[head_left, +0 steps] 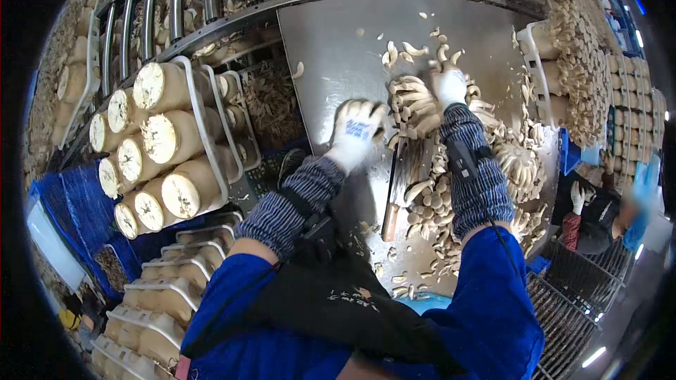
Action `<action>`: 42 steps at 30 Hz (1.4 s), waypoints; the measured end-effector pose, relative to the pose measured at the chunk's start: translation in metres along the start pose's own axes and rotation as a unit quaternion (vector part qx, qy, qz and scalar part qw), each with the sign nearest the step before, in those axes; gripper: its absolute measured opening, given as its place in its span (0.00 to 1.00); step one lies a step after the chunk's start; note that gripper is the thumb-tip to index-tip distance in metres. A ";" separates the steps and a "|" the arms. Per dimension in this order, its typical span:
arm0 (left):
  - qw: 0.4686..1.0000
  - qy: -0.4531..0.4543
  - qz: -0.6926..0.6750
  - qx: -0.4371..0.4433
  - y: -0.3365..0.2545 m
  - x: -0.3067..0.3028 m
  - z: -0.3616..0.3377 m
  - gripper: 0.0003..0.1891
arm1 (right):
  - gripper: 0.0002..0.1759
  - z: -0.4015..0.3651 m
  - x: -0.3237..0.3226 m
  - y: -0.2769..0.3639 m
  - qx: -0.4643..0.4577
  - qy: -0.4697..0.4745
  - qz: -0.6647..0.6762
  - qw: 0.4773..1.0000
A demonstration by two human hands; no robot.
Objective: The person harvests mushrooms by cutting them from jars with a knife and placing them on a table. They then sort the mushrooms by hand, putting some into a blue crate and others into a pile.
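Both my hands wear white gloves over a metal work table [324,35]. My left hand [355,130] is over the table's left part, fingers curled down; anything in them is hidden. My right hand [449,86] is closed on mushrooms at the top of a pale, long-stemmed mushroom cluster [415,107]. Just below that cluster lies a knife [391,222], its wooden handle towards me and its blade pointing away. Loose mushrooms [436,200] are heaped right of the knife. Another mushroom cluster [517,169] lies beyond my right forearm.
To the left, a white crate [201,127] holds several bottles [184,193] lying on their sides. Metal rollers [148,24] run along the far side. Mushroom-filled crates [539,74] stand at the right, and a co-worker [595,214] is farther right. More crates [165,288] are at lower left.
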State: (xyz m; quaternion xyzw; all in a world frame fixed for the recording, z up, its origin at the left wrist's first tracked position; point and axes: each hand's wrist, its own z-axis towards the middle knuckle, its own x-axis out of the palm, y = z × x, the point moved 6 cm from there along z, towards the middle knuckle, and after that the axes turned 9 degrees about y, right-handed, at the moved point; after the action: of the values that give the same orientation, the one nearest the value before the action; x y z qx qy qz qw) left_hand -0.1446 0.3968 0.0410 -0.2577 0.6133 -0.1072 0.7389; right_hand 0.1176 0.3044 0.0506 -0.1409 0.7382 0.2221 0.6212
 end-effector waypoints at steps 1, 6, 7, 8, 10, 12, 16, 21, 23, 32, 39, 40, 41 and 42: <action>0.997 0.037 0.070 0.011 -0.003 0.017 0.011 0.22 | 0.18 -0.012 -0.015 -0.001 -0.018 -0.059 0.048 0.997; 0.991 0.052 0.040 0.116 -0.016 0.018 0.021 0.08 | 0.18 -0.058 -0.059 0.024 -0.011 -0.111 0.287 0.952; 0.992 0.004 0.013 0.129 -0.018 -0.001 0.015 0.09 | 0.18 -0.067 -0.063 0.035 -0.021 -0.092 0.400 0.912; 0.992 -0.013 -0.047 0.113 -0.012 -0.017 0.010 0.10 | 0.16 -0.067 -0.057 0.037 -0.031 -0.072 0.369 0.926; 0.991 -0.075 -0.094 0.059 0.013 -0.057 -0.003 0.09 | 0.10 -0.104 -0.094 0.108 -0.013 0.012 0.525 0.851; 0.977 -0.171 -0.125 -0.024 0.059 -0.091 -0.021 0.04 | 0.10 -0.110 -0.078 0.146 -0.073 0.032 0.498 0.863; 0.955 -0.111 -0.087 -0.262 0.177 -0.097 -0.081 0.23 | 0.24 -0.125 -0.011 0.190 -0.220 -0.022 0.321 0.921; 0.973 -0.127 0.006 -0.192 0.139 -0.091 -0.097 0.31 | 0.14 -0.188 -0.026 0.109 -0.096 0.065 0.390 0.914; 0.993 -0.072 0.017 -0.088 0.078 -0.071 -0.077 0.28 | 0.15 -0.261 -0.001 0.070 -0.086 0.002 0.358 0.930; 0.987 0.068 0.018 0.142 -0.054 0.023 0.037 0.56 | 0.33 -0.380 0.024 0.012 0.046 0.056 0.220 0.973; 0.973 0.136 -0.033 0.183 -0.065 0.051 0.103 0.50 | 0.28 -0.405 -0.013 -0.045 -0.047 0.038 0.043 0.997; 0.970 0.156 -0.051 0.179 -0.070 0.056 0.108 0.51 | 0.30 -0.416 -0.029 -0.038 -0.072 0.046 -0.101 0.991; 0.967 0.179 -0.022 0.180 -0.079 0.061 0.112 0.52 | 0.30 -0.428 -0.013 -0.046 -0.044 0.083 0.056 0.994; 0.950 0.258 -0.104 0.144 -0.093 0.060 0.107 0.52 | 0.30 -0.440 -0.035 -0.034 -0.060 0.055 0.056 0.995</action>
State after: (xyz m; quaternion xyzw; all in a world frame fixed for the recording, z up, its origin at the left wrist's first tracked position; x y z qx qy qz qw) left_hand -0.0136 0.3159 0.0498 -0.1748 0.7307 -0.3339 0.5692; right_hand -0.2350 0.0516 0.1369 -0.1482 0.7633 0.2926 0.5566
